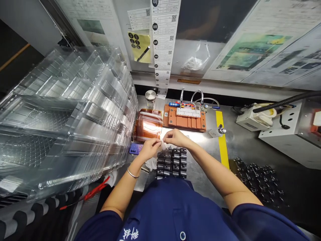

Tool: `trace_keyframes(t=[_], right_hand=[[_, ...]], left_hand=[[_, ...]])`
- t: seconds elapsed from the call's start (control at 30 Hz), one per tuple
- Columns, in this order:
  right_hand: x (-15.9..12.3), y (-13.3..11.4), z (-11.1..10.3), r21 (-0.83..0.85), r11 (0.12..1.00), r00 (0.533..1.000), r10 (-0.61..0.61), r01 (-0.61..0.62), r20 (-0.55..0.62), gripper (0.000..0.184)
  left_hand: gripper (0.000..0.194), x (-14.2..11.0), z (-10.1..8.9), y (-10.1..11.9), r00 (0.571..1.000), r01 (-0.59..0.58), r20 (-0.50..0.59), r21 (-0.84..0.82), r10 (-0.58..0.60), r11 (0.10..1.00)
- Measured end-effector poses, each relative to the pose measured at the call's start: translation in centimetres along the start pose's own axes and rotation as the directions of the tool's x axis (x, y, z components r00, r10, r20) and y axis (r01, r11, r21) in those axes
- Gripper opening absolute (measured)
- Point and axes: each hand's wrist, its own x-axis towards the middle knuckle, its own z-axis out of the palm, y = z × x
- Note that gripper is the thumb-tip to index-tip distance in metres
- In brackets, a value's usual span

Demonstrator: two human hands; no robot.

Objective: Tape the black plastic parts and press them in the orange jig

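My left hand and my right hand are close together over the bench, fingertips pinched. Between them stretches a small, thin, translucent piece of film, which both seem to grip; its exact kind is too small to tell. Just behind my hands lies a shiny stack of amber film sheets. Nearer to me, below my fingers, several black cylindrical parts stand in tight rows. Beyond my right hand sits an orange-brown fixture bearing a white perforated strip.
Stacked clear plastic trays tower on the left. A purple phone, crumpled white tissue and lidded glass lie nearby. Rightward are yellow tape, a metal-topped bottle, black clip-like parts and a metal machine.
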Motion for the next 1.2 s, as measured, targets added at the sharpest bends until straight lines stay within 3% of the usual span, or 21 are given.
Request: trace_keyframes(t=[0.07,0.13,0.17,0.23,0.3,0.33,0.37,0.4,0.5,0.6,0.67,0.73,0.83,0.9,0.97,1.03,1.1,1.13,1.17,1.2], right_hand=[[-0.9,1.2,-0.6,0.111,0.992,0.988,0.071,-0.056,-0.138,0.012],[-2.7,2.9,-2.0,0.209,0.974,0.922,0.161,-0.090,-0.354,0.011],[-4.0,3.9,-3.0,0.257,0.962,0.857,0.207,-0.091,-0.471,0.011],[-7.2,6.1,-5.1,0.340,0.938,0.673,0.291,-0.062,-0.680,0.013],[-10.7,8.2,-7.0,0.365,0.931,0.479,0.328,-0.018,-0.814,0.016],[-12.3,9.1,-7.7,0.354,0.935,0.408,0.325,-0.005,-0.853,0.018],[-13.8,9.9,-8.2,0.336,0.942,0.367,0.314,-0.003,-0.876,0.020],[-14.9,10.5,-8.4,0.313,0.950,0.362,0.297,-0.016,-0.884,0.021],[-16.9,11.3,-8.4,0.205,0.972,0.482,0.236,-0.117,-0.844,0.024],[-17.4,11.2,-8.4,0.050,0.980,0.576,0.155,-0.194,-0.802,0.026],[-17.6,11.1,-8.8,-0.045,0.975,0.616,0.100,-0.215,-0.781,0.027],[-17.9,11.4,-9.6,-0.138,0.966,0.663,0.044,-0.220,-0.747,0.026],[-18.6,12.4,-11.1,-0.284,0.941,0.734,-0.060,-0.186,-0.677,0.025],[-18.8,13.4,-11.9,-0.369,0.919,0.776,-0.128,-0.142,-0.618,0.024],[-18.6,14.1,-12.7,-0.439,0.893,0.812,-0.184,-0.098,-0.554,0.023],[-18.2,14.5,-13.3,-0.502,0.862,0.849,-0.214,-0.068,-0.484,0.023],[-17.8,14.4,-14.0,-0.557,0.828,0.892,-0.203,-0.064,-0.404,0.022],[-17.6,14.2,-14.3,-0.581,0.811,0.913,-0.183,-0.069,-0.363,0.022],[-17.5,13.9,-14.6,-0.602,0.795,0.932,-0.157,-0.076,-0.326,0.022],[-17.4,13.6,-14.9,-0.620,0.780,0.948,-0.129,-0.084,-0.291,0.022]], left_hand=[[0.016,0.1,0.0,-0.7,0.993,0.087,-0.071,-0.066,-0.092,0.994],[0.017,0.6,-0.4,-2.0,0.961,0.176,-0.189,-0.136,-0.200,0.975],[0.017,1.0,-0.8,-2.9,0.932,0.220,-0.257,-0.166,-0.257,0.961],[0.014,1.7,-1.7,-4.7,0.842,0.317,-0.398,-0.184,-0.365,0.931],[0.013,2.4,-2.7,-6.4,0.744,0.433,-0.521,-0.101,-0.418,0.896],[0.014,2.6,-3.1,-7.0,0.712,0.492,-0.568,-0.014,-0.412,0.870],[0.016,2.9,-3.5,-7.5,0.703,0.539,-0.598,0.096,-0.385,0.837],[0.018,3.1,-3.7,-7.7,0.715,0.570,-0.606,0.215,-0.349,0.793],[0.030,3.7,-3.1,-7.6,0.780,0.572,-0.587,0.531,-0.215,0.626],[0.044,4.0,-1.7,-7.2,0.847,0.478,-0.532,0.754,-0.009,0.451],[0.049,4.1,-1.1,-7.3,0.914,0.354,-0.402,0.849,0.045,0.391],[0.049,4.2,-1.0,-7.5,0.954,0.271,-0.299,0.881,0.013,0.387],[0.042,5.4,-0.5,-6.7,0.934,0.326,-0.357,0.865,0.012,0.382],[0.039,7.6,1.4,-4.6,0.924,0.311,-0.372,0.869,0.091,0.385],[0.034,11.2,5.3,-1.2,0.959,0.132,-0.219,0.907,0.179,0.400],[0.030,15.9,11.3,2.6,0.966,-0.189,0.099,0.901,0.238,0.390],[0.026,20.9,18.6,6.1,0.888,-0.452,0.385,0.831,0.251,0.325],[0.025,23.4,22.2,7.6,0.843,-0.534,0.476,0.793,0.250,0.292],[0.025,25.6,25.6,8.8,0.809,-0.586,0.530,0.766,0.255,0.264],[0.026,27.5,28.5,9.8,0.807,-0.587,0.536,0.772,0.247,0.244]])
